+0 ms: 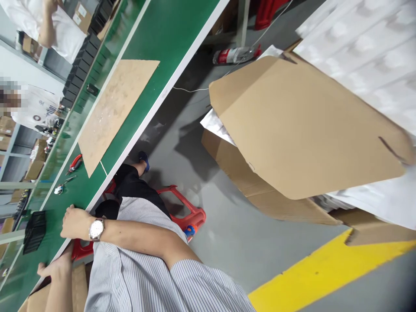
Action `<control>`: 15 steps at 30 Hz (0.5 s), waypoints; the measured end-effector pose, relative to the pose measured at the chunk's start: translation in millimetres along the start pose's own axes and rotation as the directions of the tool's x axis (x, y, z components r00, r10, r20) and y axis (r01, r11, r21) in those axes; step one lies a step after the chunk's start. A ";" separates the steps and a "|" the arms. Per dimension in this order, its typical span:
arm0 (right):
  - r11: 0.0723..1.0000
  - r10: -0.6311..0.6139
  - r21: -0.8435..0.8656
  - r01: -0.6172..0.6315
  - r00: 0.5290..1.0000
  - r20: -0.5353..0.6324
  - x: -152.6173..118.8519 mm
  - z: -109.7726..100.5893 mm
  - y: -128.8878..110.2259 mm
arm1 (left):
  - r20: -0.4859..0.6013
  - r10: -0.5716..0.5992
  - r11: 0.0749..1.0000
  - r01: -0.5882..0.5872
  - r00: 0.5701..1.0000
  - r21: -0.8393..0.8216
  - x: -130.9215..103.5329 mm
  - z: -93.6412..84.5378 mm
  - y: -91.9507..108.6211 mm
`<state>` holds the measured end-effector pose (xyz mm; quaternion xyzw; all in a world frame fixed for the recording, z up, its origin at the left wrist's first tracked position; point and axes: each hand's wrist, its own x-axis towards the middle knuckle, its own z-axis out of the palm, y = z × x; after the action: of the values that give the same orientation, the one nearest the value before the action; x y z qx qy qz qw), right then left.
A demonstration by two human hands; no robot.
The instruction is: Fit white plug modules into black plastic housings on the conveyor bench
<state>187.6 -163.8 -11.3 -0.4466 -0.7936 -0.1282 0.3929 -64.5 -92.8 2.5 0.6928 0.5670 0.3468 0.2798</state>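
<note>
The view is tilted, with the green workbench (182, 26) running up the left side. My right hand (76, 223), with a watch on its wrist, is closed over the bench's white edge, fingers bent on the green top. Just below it in the picture, my left hand (58, 266) lies at the same edge, fingers apart and partly hidden. Nearest to the hands on the bench are a black bin (35, 232), red-handled pliers (75, 164) and a small white part with thin metal (60, 189). Neither hand shows a loose item.
A cardboard sheet (117, 108) lies on the bench. Beside me stands a large open carton (312, 130) with white moulded trays (367, 47). Red stools (191, 212), a bottle (235, 55) and a yellow floor stripe (302, 277) are around. Two people are across the bench.
</note>
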 end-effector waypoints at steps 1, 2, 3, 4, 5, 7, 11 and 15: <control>1.000 -0.002 -0.002 0.002 1.000 0.001 -0.1 0.0 0.0 | -0.001 -0.021 0.999 0.021 1.000 -0.040 -0.2 -1.0 -0.3; 1.000 -0.004 -0.004 0.004 1.000 0.001 -0.5 0.0 0.1 | 0.021 -0.033 0.999 0.033 0.999 -0.028 -0.4 -2.4 -0.8; 1.000 -0.005 -0.006 0.005 1.000 0.000 -0.9 -0.1 0.1 | 0.057 -0.035 0.999 0.034 0.998 0.020 -0.4 -4.1 -1.6; 1.000 -0.006 -0.007 0.006 1.000 0.000 -1.5 -0.3 0.2 | 0.103 -0.033 0.996 0.025 0.994 0.082 -0.4 -6.2 -2.7; 1.000 -0.006 -0.007 0.006 1.000 0.001 -2.2 -0.6 0.3 | 0.154 -0.034 0.990 0.012 0.988 0.142 -0.3 -8.3 -4.0; 1.000 -0.004 -0.006 0.004 1.000 0.002 -3.6 -1.3 0.4 | 0.234 -0.036 0.976 -0.016 0.972 0.218 0.2 -12.0 -6.8; 1.000 0.006 -0.004 -0.006 1.000 0.006 -5.7 -2.4 0.5 | 0.295 -0.004 0.975 -0.063 0.955 0.215 1.3 -13.7 -9.3; 1.000 0.012 -0.003 -0.012 1.000 -0.003 -6.8 -1.4 0.5 | 0.353 0.010 0.971 -0.092 0.936 0.219 0.7 -10.8 -8.1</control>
<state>190.8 -168.4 -15.4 -0.4516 -0.7903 -0.1276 0.3940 -77.9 -90.5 2.8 0.7858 0.5266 0.1569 0.2840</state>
